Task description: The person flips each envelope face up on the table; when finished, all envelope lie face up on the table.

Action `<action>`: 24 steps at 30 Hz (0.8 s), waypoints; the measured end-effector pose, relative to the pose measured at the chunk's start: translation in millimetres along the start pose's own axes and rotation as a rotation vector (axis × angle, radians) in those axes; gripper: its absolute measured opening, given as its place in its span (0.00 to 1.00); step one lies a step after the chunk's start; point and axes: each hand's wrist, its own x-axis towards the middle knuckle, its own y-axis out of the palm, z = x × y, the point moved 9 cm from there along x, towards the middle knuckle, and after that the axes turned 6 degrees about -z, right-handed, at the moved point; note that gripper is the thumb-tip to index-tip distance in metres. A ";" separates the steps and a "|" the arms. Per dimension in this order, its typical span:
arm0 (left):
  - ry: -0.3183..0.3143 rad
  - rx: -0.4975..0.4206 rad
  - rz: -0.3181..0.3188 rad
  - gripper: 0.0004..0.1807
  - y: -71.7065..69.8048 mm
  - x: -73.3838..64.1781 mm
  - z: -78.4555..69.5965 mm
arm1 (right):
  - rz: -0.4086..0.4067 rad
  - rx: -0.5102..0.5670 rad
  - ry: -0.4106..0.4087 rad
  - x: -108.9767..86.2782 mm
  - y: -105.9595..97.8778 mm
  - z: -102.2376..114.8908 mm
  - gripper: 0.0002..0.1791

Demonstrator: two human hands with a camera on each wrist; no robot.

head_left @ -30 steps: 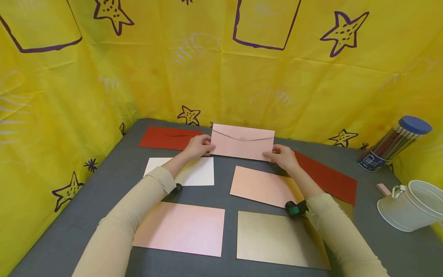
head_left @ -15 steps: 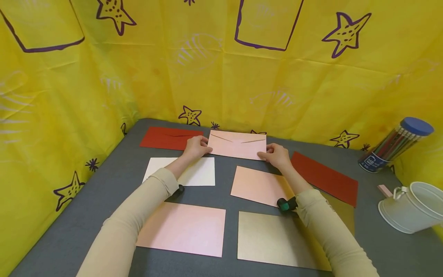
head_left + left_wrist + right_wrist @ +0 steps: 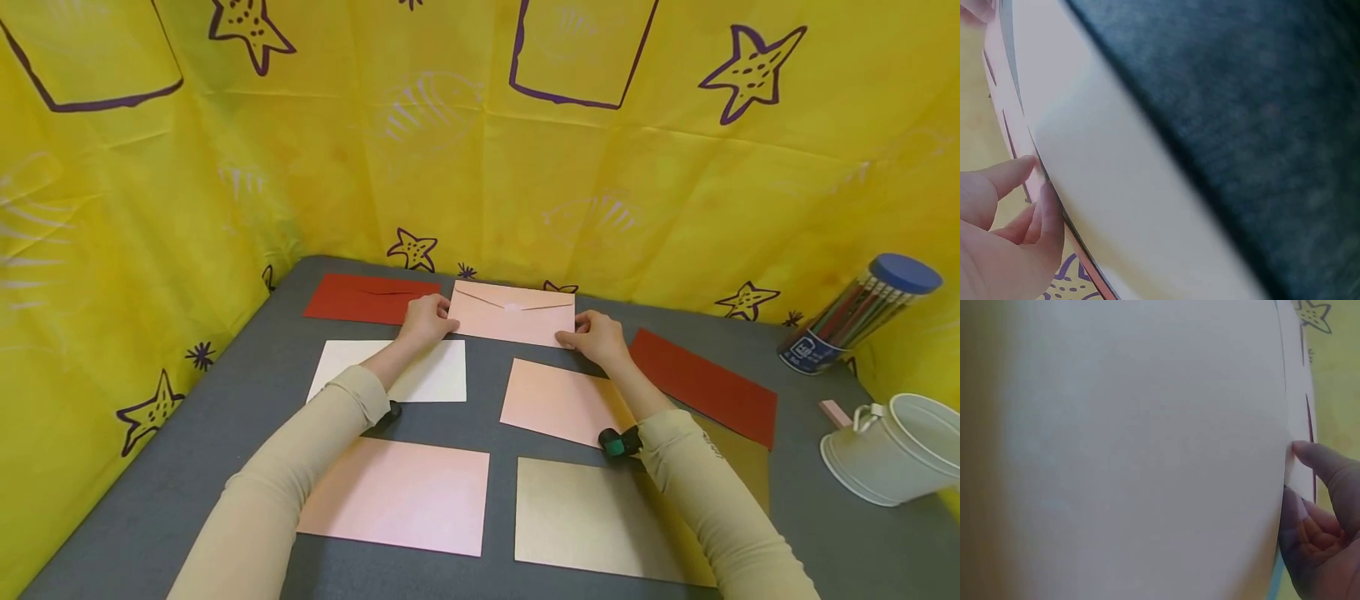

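- L hand [image 3: 427,319] pinches L end of pale pink env. [image 3: 512,321] near its near corner, thumb on top, fingers at the edge.
- R hand [image 3: 597,336] pinches R end likewise, thumb on top nr near R corner, fingers curled below.
- Env. sits far-center, btwn both hands, flap side up, V of flap pointing near; can't tell if it's lying fully flat.
- Both arms reach far & inward; L sleeve [image 3: 255,492] comes from near L, R sleeve [image 3: 712,492] from near R, cuffs folded back.
- L forearm crosses white env. [image 3: 431,377]; R forearm passes over R end of peach env. [image 3: 558,400].
- Red env. w/ flap [image 3: 352,298] lies just L of L hand; plain red env. [image 3: 705,385] R of R forearm.
- Nearer: pink env. [image 3: 420,500] L, beige env. [image 3: 577,517] R, each partly under a sleeve.
- Far R: pencil tub [image 3: 851,317], tilted; nearer, white bucket [image 3: 862,458] w/ pink block [image 3: 834,412] beside it.
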 end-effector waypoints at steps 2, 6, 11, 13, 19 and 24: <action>0.018 0.007 0.000 0.19 0.6 -0.3 -1.6 | 0.002 -0.003 0.006 -0.9 -0.6 0.5 0.33; 0.054 0.026 0.007 0.17 1.3 -1.6 -5.4 | 0.004 -0.008 0.012 -1.9 -1.5 1.0 0.32; 0.096 0.058 0.021 0.16 2.1 -3.6 -10.6 | 0.022 -0.017 0.000 -2.0 -1.1 0.2 0.31; 0.109 0.064 0.029 0.15 2.7 -4.2 -12.2 | 0.038 -0.013 -0.004 -2.8 -1.4 0.0 0.31; 0.143 0.059 0.059 0.13 4.3 -6.0 -16.1 | 0.092 0.026 -0.027 -7.1 -3.0 -1.9 0.28; 0.214 0.135 0.075 0.13 7.6 -10.4 -20.4 | 0.140 0.118 -0.019 -13.8 -8.5 -7.8 0.29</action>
